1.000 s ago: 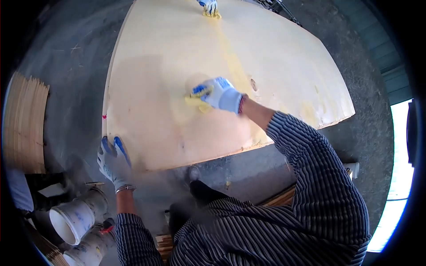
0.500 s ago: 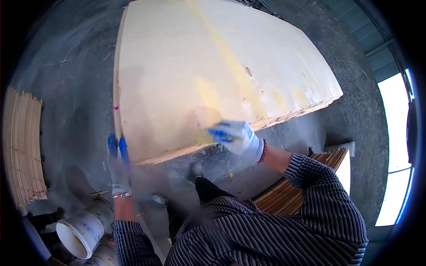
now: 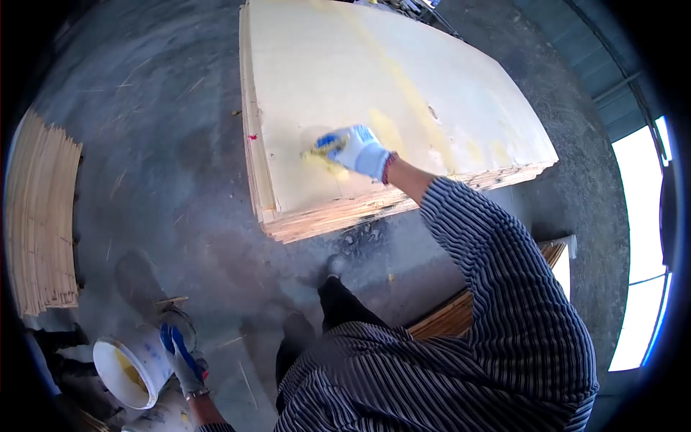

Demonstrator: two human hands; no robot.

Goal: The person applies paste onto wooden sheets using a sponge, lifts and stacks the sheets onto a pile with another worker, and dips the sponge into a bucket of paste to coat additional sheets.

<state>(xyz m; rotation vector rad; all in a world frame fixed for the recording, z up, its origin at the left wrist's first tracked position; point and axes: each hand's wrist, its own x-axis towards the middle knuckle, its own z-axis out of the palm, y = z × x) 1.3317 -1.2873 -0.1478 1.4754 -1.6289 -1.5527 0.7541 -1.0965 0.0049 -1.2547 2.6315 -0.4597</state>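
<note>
My right hand (image 3: pixel 354 153), in a white glove with blue on the fingers, is closed on a yellow scraper-like tool (image 3: pixel 314 154). Its exact shape is blurred and partly covered by the fingers. The tool is against the top wooden sheet (image 3: pixel 302 86) of a stack, beside a yellow smear on the wood. Down at the lower left, my left hand (image 3: pixel 184 363), in a similar glove, has its fingers stretched out and holds nothing visible. It is right beside a white bucket (image 3: pixel 108 369) that has yellow material inside.
Edges of several stacked sheets (image 3: pixel 324 216) face me. Another pile of wooden sheets (image 3: pixel 44 216) stands at the far left, and more boards (image 3: pixel 450 317) lie behind my right arm. Further containers crowd around the bucket. Concrete floor (image 3: pixel 165 194) runs between the piles.
My left hand has left the stack's left edge and dropped back to the bucket. My right hand has moved from the near edge further onto the sheet. The stack appears shifted rightward in view.
</note>
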